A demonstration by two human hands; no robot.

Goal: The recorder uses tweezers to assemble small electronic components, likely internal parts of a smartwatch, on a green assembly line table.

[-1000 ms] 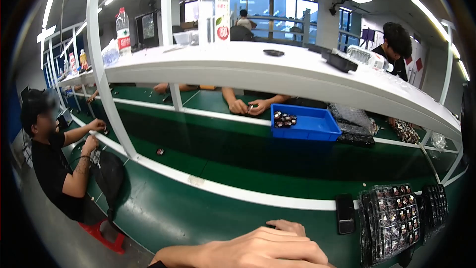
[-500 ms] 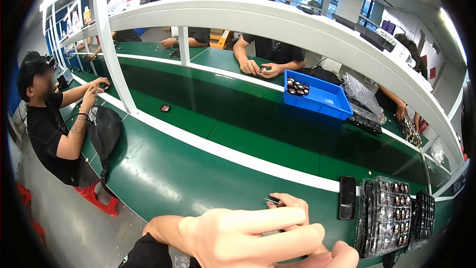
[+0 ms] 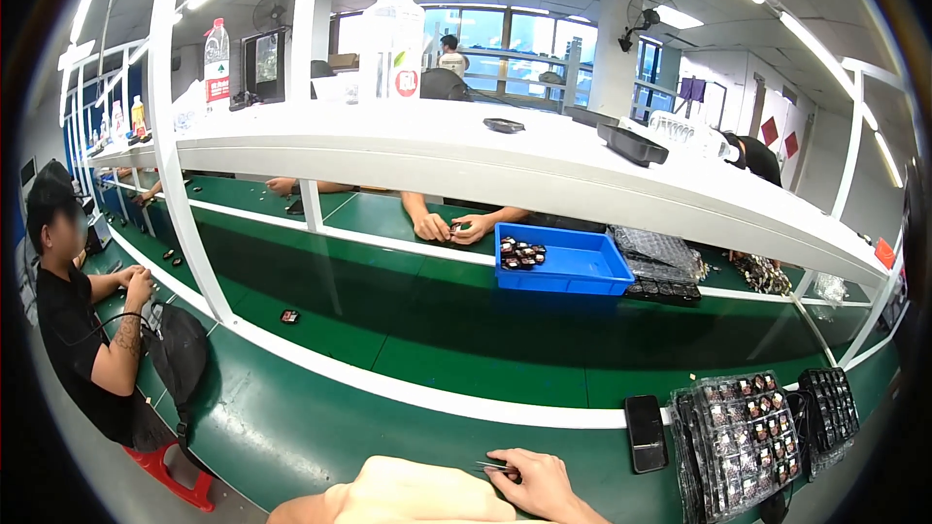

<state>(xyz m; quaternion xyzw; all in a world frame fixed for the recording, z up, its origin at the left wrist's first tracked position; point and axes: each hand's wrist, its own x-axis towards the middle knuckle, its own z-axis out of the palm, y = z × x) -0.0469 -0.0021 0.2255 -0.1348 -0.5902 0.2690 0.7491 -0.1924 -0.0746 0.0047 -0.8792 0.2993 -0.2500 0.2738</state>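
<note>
At the lower edge, my right hand [image 3: 539, 481] is closed around a pair of thin metal tweezers [image 3: 497, 467], whose tips point left. My left hand [image 3: 419, 491] lies across the front of it, closer to the camera, with its back showing. Its fingers run out of the picture at the bottom, so what they hold, if anything, is hidden. Both hands are over the green worktop [image 3: 272, 427]. To their right lies a black phone [image 3: 646, 435]. Beside the phone stands a stack of clear plastic trays [image 3: 743, 442] filled with small dark parts.
Black trays [image 3: 830, 412] sit at the far right. A white shelf [image 3: 466, 150] spans above a sunken green conveyor strip with one small black part [image 3: 289, 316]. Across it stands a blue bin [image 3: 568, 267] of parts. A seated co-worker [image 3: 83, 330] is left, near a black bag [image 3: 180, 349].
The view has tilted up, showing more of the shelf and ceiling. My left hand has dropped lower in the picture, its fingers now cut off; the right still grips the tweezers.
</note>
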